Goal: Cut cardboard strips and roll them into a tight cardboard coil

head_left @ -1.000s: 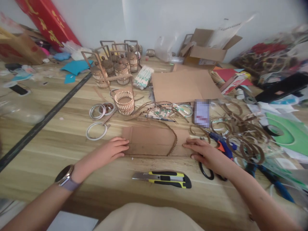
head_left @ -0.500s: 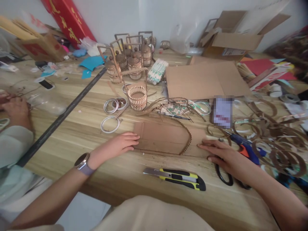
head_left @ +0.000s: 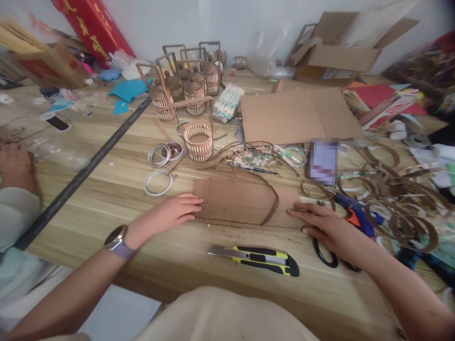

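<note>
A rectangular piece of cardboard [head_left: 234, 199] lies flat in front of me. Fingers stretched out, my left hand [head_left: 174, 210] rests at its left edge. At its right edge lies my right hand [head_left: 323, 225], fingers extended and holding nothing. A thin notched brown strip [head_left: 276, 196] curves across the cardboard between the hands. Closer to me is a yellow and black utility knife [head_left: 261, 259] with its blade out, touched by neither hand. Black-handled scissors [head_left: 325, 255] are partly hidden under my right hand.
Behind the cardboard stands an open slatted basket [head_left: 198, 142], with several lidded ones [head_left: 195, 94] farther back. Tape rolls [head_left: 158, 183] lie left. A blue glue gun [head_left: 355, 213], a phone [head_left: 323, 163] and cardboard rings [head_left: 401, 227] lie right. Another person's hand [head_left: 16, 161] is far left.
The whole view has shifted slightly, so things sit a little farther left. Both hands keep their places at the cardboard's edges.
</note>
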Motion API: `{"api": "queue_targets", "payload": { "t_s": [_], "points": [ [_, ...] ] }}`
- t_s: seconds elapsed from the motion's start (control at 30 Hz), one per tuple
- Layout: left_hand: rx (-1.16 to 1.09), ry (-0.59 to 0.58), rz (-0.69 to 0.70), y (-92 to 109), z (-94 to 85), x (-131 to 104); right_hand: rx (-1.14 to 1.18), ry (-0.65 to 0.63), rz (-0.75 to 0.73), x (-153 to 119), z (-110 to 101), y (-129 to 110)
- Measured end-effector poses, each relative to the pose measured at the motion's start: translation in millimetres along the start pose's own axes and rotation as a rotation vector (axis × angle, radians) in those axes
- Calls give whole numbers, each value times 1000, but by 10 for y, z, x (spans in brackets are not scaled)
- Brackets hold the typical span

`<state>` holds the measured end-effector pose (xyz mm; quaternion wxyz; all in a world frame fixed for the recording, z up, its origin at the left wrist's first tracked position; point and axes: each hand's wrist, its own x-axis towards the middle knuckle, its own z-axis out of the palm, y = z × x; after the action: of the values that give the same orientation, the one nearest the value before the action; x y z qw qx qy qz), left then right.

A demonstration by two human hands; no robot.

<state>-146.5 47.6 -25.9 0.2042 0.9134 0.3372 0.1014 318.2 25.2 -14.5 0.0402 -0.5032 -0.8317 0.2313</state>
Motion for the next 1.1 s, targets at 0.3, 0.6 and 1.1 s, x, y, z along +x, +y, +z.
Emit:
{"api": "queue_targets", "payload": {
  "t_s": [0.3, 0.6, 1.1],
  "points": [
    [54, -17, -12, 62, -16, 9, -33, -9, 2, -8, 26, 16],
    [93, -103, -31, 219, -112, 98, -20, 0, 19, -1, -9, -62],
    [83, -90, 3, 203, -92, 109, -12, -6, 31, 23, -13, -79]
  ]
}}
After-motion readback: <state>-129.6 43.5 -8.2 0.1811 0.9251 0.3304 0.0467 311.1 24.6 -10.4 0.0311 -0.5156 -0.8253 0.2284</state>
